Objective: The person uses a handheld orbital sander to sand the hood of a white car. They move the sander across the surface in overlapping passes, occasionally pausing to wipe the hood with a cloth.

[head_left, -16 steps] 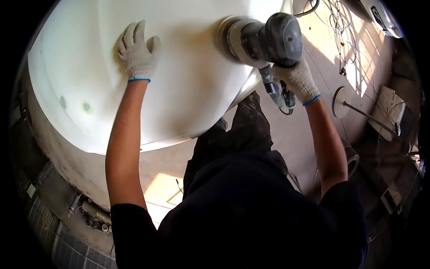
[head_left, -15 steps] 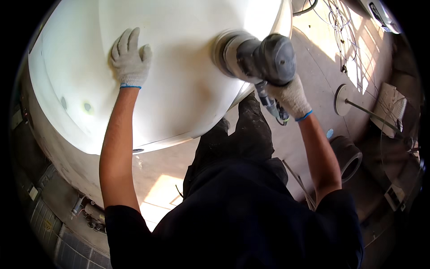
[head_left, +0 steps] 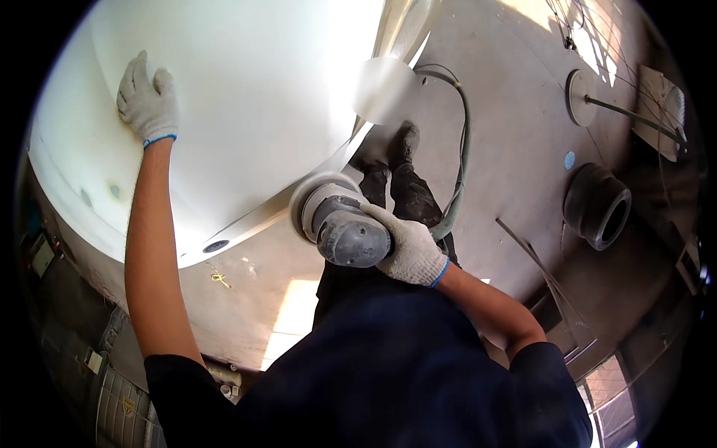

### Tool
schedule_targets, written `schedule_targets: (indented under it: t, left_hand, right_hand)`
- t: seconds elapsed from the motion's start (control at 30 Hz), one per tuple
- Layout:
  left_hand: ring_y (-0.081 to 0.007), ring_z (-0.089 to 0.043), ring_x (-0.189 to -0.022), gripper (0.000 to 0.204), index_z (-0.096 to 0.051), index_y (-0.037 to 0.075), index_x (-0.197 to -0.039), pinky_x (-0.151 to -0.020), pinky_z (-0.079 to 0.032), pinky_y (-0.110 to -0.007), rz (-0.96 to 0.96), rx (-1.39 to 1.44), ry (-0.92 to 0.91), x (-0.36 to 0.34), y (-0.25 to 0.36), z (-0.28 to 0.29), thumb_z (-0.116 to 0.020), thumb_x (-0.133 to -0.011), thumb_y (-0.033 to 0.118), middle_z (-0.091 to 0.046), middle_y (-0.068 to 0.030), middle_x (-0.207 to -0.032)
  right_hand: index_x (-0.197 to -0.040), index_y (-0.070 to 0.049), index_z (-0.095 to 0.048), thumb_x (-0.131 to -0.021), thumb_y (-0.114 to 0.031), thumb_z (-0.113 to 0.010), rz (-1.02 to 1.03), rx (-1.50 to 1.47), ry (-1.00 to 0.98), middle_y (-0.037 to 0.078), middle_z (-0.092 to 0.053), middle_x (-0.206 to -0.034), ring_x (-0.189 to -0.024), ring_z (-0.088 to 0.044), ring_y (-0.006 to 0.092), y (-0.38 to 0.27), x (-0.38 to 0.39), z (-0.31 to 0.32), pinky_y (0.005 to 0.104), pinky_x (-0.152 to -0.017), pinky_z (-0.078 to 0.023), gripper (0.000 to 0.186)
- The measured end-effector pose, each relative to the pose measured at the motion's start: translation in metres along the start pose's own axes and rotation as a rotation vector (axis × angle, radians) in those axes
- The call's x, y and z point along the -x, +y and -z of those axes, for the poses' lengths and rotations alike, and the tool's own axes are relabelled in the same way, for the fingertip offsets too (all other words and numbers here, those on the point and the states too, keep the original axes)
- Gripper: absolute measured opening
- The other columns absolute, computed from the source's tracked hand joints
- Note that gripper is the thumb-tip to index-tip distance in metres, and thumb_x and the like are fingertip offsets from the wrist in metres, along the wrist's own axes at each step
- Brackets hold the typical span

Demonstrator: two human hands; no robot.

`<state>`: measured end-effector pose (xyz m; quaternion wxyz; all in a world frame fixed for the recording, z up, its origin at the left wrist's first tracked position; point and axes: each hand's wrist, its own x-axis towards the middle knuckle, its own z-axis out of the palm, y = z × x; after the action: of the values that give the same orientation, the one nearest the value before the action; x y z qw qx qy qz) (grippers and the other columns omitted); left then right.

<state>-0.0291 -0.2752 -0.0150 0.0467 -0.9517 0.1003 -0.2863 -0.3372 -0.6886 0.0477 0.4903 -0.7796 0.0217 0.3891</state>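
A large white car body panel, which looks like a hood, fills the upper left. My left hand, in a pale knit glove with a blue cuff, lies on it with the fingers stretched out. My right hand, gloved the same way, grips a grey and black power sander. Its round pad is at the panel's near edge; whether it touches cannot be seen. A grey-green hose runs from beside my right hand up to the panel's right side.
A blurred pale round shape shows by the panel's right edge. Tires lie on the floor at right, near a round-based stand and thin metal bars. Cables trail at upper right. A yellow scrap lies below the panel.
My right hand has brought the sander from the panel's upper right down and left to its near edge. The view has shifted; my left hand still rests flat on the panel.
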Motion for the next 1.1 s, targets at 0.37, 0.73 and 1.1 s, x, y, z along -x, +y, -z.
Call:
schedule_targets:
  t: [0.37,0.73,1.1]
  left_hand:
    - [-0.0322,-0.053,-0.133,0.053,-0.060,0.014,-0.143,-0.112,-0.040,-0.053,0.064,0.012,-0.038,0.110,0.035,0.051,-0.056,-0.093,0.031,-0.057,-0.0081,-0.146]
    - [-0.0337,-0.047,-0.141,0.054,-0.055,0.011,-0.147,-0.115,-0.038,-0.051,0.055,-0.037,-0.064,0.108,0.046,0.050,-0.049,-0.098,0.032,-0.054,-0.0121,-0.152]
    - [-0.0357,-0.031,-0.153,0.070,-0.044,0.012,-0.156,-0.121,-0.031,-0.055,0.115,0.129,-0.802,0.213,0.196,0.152,-0.061,-0.094,0.039,-0.035,-0.0144,-0.166]
  right_hand:
    - [-0.113,0.002,-0.063,-0.077,-0.010,-0.076,0.224,-0.218,0.588,0.010,-0.073,-0.092,-0.079,-0.069,0.0167,-0.009,-0.096,0.097,0.0333,-0.076,-0.057,0.040]
    - [-0.148,-0.012,-0.046,-0.079,-0.015,-0.076,0.108,-0.159,0.285,0.025,-0.073,-0.106,-0.100,-0.070,0.0438,0.094,-0.026,-0.051,0.0488,-0.087,-0.057,0.075]
    - [-0.149,-0.009,-0.046,-0.077,-0.021,-0.079,0.043,-0.210,0.324,0.027,-0.072,-0.111,-0.107,-0.071,0.0402,0.142,0.094,0.012,0.0448,-0.093,-0.056,0.080]
